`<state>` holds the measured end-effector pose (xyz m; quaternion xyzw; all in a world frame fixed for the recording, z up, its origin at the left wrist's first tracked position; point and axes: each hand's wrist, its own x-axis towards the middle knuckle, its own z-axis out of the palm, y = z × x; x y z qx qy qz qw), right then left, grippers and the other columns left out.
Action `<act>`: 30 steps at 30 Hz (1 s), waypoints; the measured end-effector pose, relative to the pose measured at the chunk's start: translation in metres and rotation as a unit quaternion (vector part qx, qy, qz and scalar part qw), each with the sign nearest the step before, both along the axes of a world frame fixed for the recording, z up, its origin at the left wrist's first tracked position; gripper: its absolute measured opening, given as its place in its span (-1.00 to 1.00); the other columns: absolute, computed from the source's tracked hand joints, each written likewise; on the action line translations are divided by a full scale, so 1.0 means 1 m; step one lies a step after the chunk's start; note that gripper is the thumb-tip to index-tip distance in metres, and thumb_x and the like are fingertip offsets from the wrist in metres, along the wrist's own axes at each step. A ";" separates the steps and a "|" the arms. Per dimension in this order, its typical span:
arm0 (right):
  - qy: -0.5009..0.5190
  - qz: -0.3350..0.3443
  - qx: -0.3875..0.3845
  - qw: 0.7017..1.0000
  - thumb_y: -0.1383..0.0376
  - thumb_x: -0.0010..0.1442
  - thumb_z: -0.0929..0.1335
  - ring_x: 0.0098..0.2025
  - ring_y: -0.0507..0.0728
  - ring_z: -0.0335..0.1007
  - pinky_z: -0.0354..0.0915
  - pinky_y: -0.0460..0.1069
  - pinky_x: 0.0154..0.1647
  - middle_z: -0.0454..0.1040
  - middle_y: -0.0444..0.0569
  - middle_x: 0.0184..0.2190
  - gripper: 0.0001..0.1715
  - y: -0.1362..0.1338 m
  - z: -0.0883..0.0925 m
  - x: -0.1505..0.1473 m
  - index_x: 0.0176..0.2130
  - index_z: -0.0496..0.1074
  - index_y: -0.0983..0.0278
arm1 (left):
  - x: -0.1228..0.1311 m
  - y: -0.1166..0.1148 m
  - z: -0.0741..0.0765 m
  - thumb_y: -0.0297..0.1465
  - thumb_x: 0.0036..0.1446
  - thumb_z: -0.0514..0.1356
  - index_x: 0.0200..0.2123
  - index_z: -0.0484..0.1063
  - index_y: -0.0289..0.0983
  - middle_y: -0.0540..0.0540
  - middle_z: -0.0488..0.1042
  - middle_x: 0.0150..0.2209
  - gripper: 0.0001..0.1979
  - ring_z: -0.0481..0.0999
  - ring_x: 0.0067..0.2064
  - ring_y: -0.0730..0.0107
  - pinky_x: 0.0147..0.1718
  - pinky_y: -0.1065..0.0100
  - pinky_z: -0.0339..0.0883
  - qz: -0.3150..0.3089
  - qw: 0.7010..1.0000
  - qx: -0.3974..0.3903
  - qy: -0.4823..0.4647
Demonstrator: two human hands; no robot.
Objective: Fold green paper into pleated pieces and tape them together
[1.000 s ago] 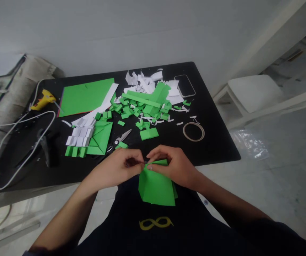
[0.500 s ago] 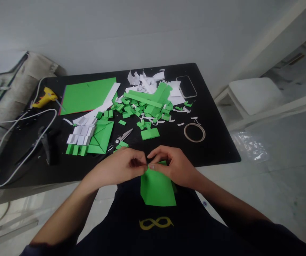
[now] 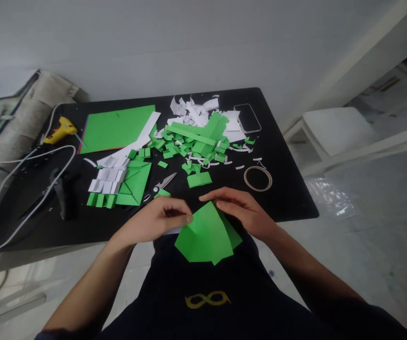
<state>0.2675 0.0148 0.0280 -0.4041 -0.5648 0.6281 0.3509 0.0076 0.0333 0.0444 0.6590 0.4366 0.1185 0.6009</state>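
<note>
A folded green paper piece (image 3: 205,233) is held above the lap, just in front of the near edge of the black counter (image 3: 288,198); its left edge is pinched between the thumb and fingers of the left hand (image 3: 159,219), which is closed on it; the right hand (image 3: 242,212) is laid along its upper right edge, fingers stretched out and touching the paper, though whether the paper is gripped there cannot be told. The piece is fanned out, with a point at the top between the two hands and a second layer showing at its right side.

On the counter, a pair of scissors (image 3: 162,183) is seen just beyond the left hand, beside a folded green square (image 3: 135,183) and rows of small white and green folded bits (image 3: 106,182); a heap of green and white scraps (image 3: 198,137) is spread across the middle; a flat green sheet (image 3: 116,127) lies at the far left, near a yellow glue gun (image 3: 59,130); a ring of tape (image 3: 257,178) and a phone (image 3: 247,118) are placed toward the right side.
</note>
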 end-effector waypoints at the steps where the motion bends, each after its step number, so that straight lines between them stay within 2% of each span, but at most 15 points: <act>1: 0.007 0.003 -0.004 1.000 0.33 0.38 0.37 -0.05 0.14 0.62 0.52 0.08 -0.01 0.70 -0.07 0.00 -0.68 0.000 -0.001 0.001 0.03 0.66 0.12 | 0.000 -0.001 -0.002 -0.27 0.28 0.29 -0.36 0.60 -0.27 0.03 0.45 -0.51 -0.78 0.33 -0.48 0.50 -0.49 0.45 0.20 0.009 1.000 0.001 -0.006; 5: 0.019 -0.008 0.010 1.000 0.37 0.34 0.40 0.01 0.17 0.64 0.55 0.12 0.06 0.69 -0.07 0.01 -0.66 -0.002 -0.003 0.004 0.03 0.65 0.08 | 0.002 -0.003 -0.005 -0.28 0.26 0.29 -0.37 0.60 -0.26 0.02 0.48 -0.48 -0.79 0.36 -0.46 0.48 -0.44 0.44 0.24 0.049 0.999 0.012 -0.020; 9: -0.064 -0.097 0.156 0.981 0.33 0.38 0.42 0.18 0.25 0.56 0.45 0.22 0.26 0.63 0.00 0.10 -0.80 -0.007 -0.001 0.008 -0.10 0.67 0.09 | 0.004 -0.006 -0.009 -0.30 0.24 0.28 -0.39 0.57 -0.26 0.01 0.49 -0.48 -0.81 0.38 -0.44 0.46 -0.43 0.42 0.24 0.102 0.993 0.055 -0.013; 11: -0.121 -0.108 0.219 0.962 0.25 0.36 0.49 0.21 0.29 0.53 0.42 0.28 0.30 0.60 0.04 0.12 -0.85 -0.009 0.001 0.010 -0.06 0.67 0.09 | 0.005 -0.008 -0.013 -0.31 0.24 0.27 -0.40 0.54 -0.26 0.02 0.48 -0.49 -0.81 0.38 -0.43 0.45 -0.43 0.42 0.23 0.141 0.987 0.081 -0.008; 14: -0.173 -0.058 0.244 0.952 0.11 0.16 0.63 0.27 0.39 0.48 0.43 0.33 0.30 0.52 0.11 0.21 -0.52 -0.010 0.001 0.011 0.06 0.64 0.09 | 0.007 -0.008 -0.022 -0.32 0.23 0.27 -0.41 0.50 -0.25 0.04 0.46 -0.50 -0.82 0.41 -0.42 0.44 -0.40 0.40 0.26 0.183 0.978 0.096 -0.011; 16: -0.186 -0.028 0.228 0.955 0.09 0.08 0.67 0.29 0.40 0.47 0.43 0.33 0.30 0.51 0.11 0.24 -0.42 -0.008 -0.002 0.011 0.07 0.63 0.08 | 0.009 -0.008 -0.027 -0.32 0.20 0.27 -0.40 0.49 -0.25 0.04 0.47 -0.49 -0.85 0.45 -0.42 0.42 -0.38 0.38 0.31 0.203 0.975 0.085 -0.019; 21: -0.125 0.002 0.137 0.983 0.22 0.13 0.65 0.17 0.29 0.58 0.57 0.19 0.10 0.59 0.02 0.17 -0.55 0.000 -0.012 0.015 0.02 0.66 0.07 | 0.011 -0.009 -0.037 -0.32 0.14 0.30 -0.35 0.46 -0.25 0.06 0.47 -0.48 -0.87 0.53 -0.45 0.40 -0.38 0.36 0.38 0.223 0.973 0.039 -0.034; 26: -0.117 0.037 0.056 0.991 0.22 0.00 0.69 0.20 0.32 0.58 0.55 0.21 0.18 0.55 0.04 0.25 -0.43 0.003 -0.012 0.020 0.03 0.69 0.10 | 0.010 -0.010 -0.042 -0.31 0.13 0.30 -0.34 0.44 -0.25 0.06 0.50 -0.47 -0.86 0.53 -0.46 0.42 -0.38 0.37 0.41 0.226 0.972 0.022 -0.062; 30: -0.114 0.053 -0.018 0.992 0.22 0.00 0.69 0.06 0.32 0.66 0.57 0.26 0.12 0.68 0.04 0.06 -0.38 0.002 -0.008 0.018 0.06 0.67 0.14 | 0.009 -0.010 -0.045 -0.33 0.14 0.29 -0.35 0.44 -0.24 0.06 0.48 -0.47 -0.88 0.53 -0.43 0.43 -0.36 0.39 0.38 0.224 0.972 0.030 -0.059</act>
